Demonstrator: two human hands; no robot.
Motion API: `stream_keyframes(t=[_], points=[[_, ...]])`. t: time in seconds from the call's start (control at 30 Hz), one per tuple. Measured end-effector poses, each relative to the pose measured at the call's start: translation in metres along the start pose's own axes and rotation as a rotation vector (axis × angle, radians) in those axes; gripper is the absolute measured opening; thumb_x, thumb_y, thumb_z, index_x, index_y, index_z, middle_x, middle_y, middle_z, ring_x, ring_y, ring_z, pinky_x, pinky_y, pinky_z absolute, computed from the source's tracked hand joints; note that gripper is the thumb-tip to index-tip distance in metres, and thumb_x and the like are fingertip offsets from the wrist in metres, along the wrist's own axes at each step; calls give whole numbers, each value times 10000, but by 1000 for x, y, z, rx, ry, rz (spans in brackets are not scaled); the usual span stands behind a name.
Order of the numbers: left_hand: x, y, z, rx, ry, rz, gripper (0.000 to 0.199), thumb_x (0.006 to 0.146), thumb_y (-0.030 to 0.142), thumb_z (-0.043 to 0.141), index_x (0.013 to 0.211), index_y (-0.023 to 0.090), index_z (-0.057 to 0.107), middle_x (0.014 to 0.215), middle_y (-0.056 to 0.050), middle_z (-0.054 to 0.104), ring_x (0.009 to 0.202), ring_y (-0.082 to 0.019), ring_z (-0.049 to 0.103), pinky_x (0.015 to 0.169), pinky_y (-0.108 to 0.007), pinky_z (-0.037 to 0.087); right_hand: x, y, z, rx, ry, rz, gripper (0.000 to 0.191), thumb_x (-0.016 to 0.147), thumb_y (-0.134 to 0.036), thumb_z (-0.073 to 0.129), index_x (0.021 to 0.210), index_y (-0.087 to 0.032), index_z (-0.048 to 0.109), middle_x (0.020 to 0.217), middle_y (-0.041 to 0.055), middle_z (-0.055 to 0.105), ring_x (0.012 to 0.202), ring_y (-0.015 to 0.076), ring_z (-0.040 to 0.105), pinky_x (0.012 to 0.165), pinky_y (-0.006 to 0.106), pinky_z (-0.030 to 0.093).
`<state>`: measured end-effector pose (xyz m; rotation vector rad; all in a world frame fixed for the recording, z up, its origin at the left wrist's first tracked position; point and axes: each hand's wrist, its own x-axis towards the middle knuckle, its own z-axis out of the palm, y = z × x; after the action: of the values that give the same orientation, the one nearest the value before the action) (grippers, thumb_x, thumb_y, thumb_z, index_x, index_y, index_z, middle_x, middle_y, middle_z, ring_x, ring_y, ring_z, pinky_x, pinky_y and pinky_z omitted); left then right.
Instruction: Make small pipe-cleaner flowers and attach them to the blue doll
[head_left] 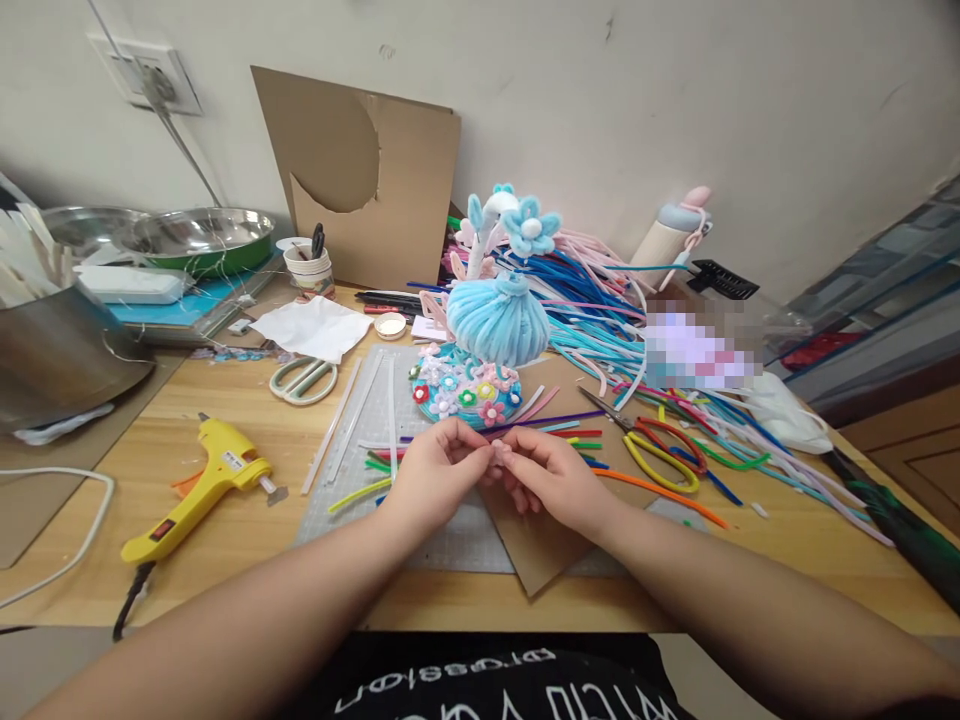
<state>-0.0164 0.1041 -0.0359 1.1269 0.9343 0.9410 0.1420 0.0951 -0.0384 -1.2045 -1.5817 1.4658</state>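
My left hand and my right hand meet fingertip to fingertip at the middle of the work area. Pinched between them is a small pale pink piece, mostly covered by the fingers; its kind is hard to make out. Just beyond stands a pipe-cleaner lamp-like ornament with a light blue pleated shade, a blue flower on its white curved stem, and a base covered in small colourful flowers. Loose pipe cleaners lie around the hands, over a grey cutting mat and a cardboard sheet.
A yellow hot glue gun lies at left, its cord running off the front edge. Yellow-and-red-handled scissors rest at right, pale-handled scissors at left. Behind are a pipe-cleaner heap, a paper cup and leaning cardboard.
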Motion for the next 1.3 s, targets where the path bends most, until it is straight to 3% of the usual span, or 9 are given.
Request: stream_keyframes(t=[0.27,0.73,0.9,1.07,1.3], points=[[2,-6,-3,129,-38,-61,192,720,311,647,722,148,546,597,8,604,535,-110,580,542,-230,460,-2,6,1,-126,10,-15,233,883,-335,461,704,-190,497,469,-60,486,372,75,445,376,172,338],[-2,-16,-8,427,-57,8,100,702,248,598,693,169,537,592,11,581,524,-113,504,480,-209,349,-8,2,2,-478,15,-141,221,849,-202,453,629,-190,469,503,-32,515,471,111,478,463,215,321],[-3,-12,-5,405,-14,25,95,683,232,601,661,172,531,575,22,564,511,-106,496,478,-208,340,-9,0,3,-368,4,-82,203,852,-214,455,650,-196,466,486,-38,512,454,112,489,455,211,349],[-2,-8,-3,239,-44,-81,144,676,243,624,670,180,495,522,27,583,488,-122,554,495,-218,400,-8,2,3,-195,-32,-19,180,869,-243,454,693,-205,460,471,-61,482,391,88,441,403,187,333],[-2,-16,-5,273,-60,-49,123,681,230,615,685,171,507,570,13,598,516,-117,538,507,-219,392,-8,5,4,-344,12,-73,191,833,-199,466,642,-195,451,473,-60,441,423,90,420,417,195,285]])
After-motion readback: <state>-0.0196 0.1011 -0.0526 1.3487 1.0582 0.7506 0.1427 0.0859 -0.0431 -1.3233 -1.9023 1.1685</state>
